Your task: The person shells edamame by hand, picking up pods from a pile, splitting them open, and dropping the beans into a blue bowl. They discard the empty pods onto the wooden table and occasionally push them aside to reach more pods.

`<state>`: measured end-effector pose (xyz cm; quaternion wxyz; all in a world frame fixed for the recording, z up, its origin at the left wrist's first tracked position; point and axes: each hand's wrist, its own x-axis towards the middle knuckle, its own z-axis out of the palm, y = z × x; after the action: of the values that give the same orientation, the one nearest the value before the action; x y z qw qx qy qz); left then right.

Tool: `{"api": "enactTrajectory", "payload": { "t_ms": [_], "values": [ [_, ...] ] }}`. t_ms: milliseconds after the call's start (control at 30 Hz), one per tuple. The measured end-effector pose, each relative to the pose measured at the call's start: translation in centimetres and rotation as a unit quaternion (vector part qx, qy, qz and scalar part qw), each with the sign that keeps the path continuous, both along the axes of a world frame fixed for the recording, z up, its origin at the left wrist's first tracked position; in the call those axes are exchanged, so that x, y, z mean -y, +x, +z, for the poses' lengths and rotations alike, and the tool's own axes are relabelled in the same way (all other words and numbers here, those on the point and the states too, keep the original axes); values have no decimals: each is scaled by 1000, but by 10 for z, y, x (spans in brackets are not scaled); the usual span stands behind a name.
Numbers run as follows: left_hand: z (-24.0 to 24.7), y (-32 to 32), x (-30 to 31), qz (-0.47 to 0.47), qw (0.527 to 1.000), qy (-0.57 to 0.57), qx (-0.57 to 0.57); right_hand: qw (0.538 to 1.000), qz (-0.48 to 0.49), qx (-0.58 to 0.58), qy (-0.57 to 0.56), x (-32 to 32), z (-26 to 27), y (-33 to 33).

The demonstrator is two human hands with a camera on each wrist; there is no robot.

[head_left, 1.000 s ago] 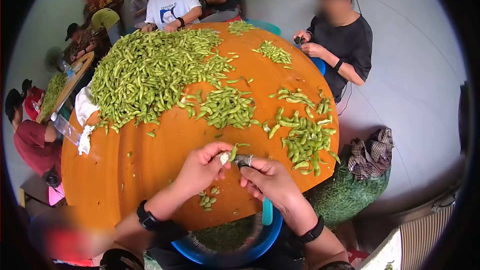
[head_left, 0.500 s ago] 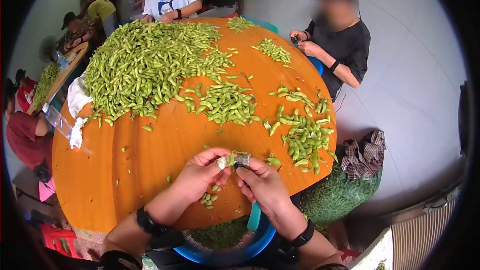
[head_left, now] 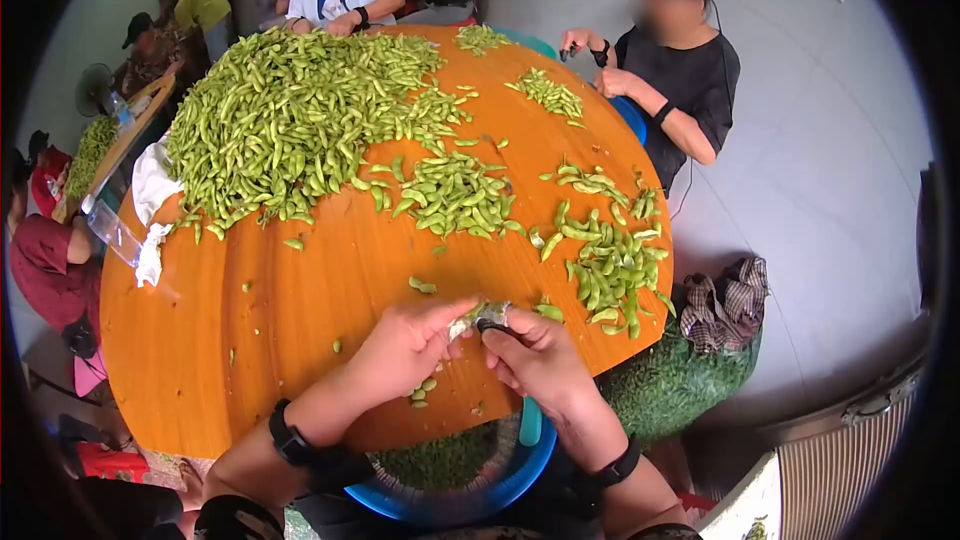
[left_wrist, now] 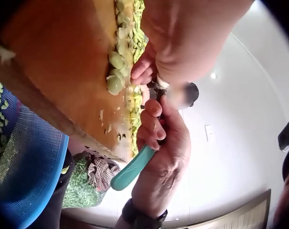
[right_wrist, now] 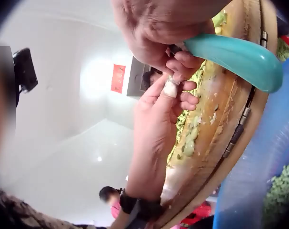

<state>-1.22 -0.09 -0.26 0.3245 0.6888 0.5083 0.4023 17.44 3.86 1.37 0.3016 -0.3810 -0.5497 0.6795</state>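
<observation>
Both hands meet over the near part of the round wooden table (head_left: 290, 290). The right hand (head_left: 545, 360) has its fingers curled round a tool with a teal handle (head_left: 530, 422); in the right wrist view that handle (right_wrist: 235, 55) sticks out below the palm. Opposite it, the left hand (head_left: 405, 345) pinches something small with finger and thumb; white wrapping (right_wrist: 170, 89) shows at the thumb tip. What lies between the fingertips is too small to tell. Several shelled beans (left_wrist: 116, 60) lie on the tabletop beside the hands.
A large heap of green pods (head_left: 290, 120) covers the table's far left, with smaller piles (head_left: 615, 275) at the right. Below the near edge stands a blue basin (head_left: 400, 505). A green sack (head_left: 690, 380) stands at the right. People sit around; a bottle (head_left: 112, 232) lies left.
The left hand has turned and closed in on the right hand's fingertips; the green pod between them no longer shows clearly. A pod now lies on the table just beyond the left hand.
</observation>
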Motion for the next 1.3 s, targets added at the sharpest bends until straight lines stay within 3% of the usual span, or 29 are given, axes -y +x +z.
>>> {"api": "enactTrajectory", "payload": {
  "t_ms": [33,100,133,167,200,267,367,500,567,633,700,833,900,1033,1100,1133,1200,1300],
  "values": [
    [-1,1,0,-1,987,-98,127,998,7,-18,-52,-2,1,2],
    [0,4,-5,5,971,-148,189,999,12,0,-40,-2,-2,2],
    [-1,4,-7,13,949,-195,249,999,3,19,29,-1,-3,0],
    [-4,3,-8,13,949,-195,249,994,-4,39,97,0,-6,-3],
    [-8,1,-8,30,962,-186,196,995,-2,39,95,1,-10,-5],
    [-7,0,-6,48,973,-176,141,948,-20,99,302,5,-19,-8],
    [2,6,-4,82,975,-190,86,936,-6,150,320,8,-14,-11],
    [-4,4,-4,94,967,-195,131,938,-24,112,326,1,-16,-7],
    [-2,-1,-4,90,969,-175,151,939,-85,133,306,-7,-12,1],
    [4,-6,-6,58,946,-234,219,915,-114,129,364,-14,-8,10],
    [5,-2,-6,53,941,-233,239,888,-106,225,386,-16,-4,18],
    [4,17,-5,-4,943,-201,267,931,-52,160,325,5,0,5],
    [12,21,0,-4,943,-199,266,911,-88,176,362,4,-10,4],
    [25,-13,5,64,958,-187,208,839,-152,287,438,-12,-10,29],
    [27,-38,7,66,990,-103,63,812,-160,393,400,-19,-3,44],
    [27,-48,11,70,990,-102,62,814,-158,389,402,-22,-4,50],
    [27,-65,20,105,984,-91,-108,802,-146,376,441,-23,-12,56],
    [-2,-83,23,87,992,1,-93,810,-102,346,461,-19,-23,52]
  ]
}}
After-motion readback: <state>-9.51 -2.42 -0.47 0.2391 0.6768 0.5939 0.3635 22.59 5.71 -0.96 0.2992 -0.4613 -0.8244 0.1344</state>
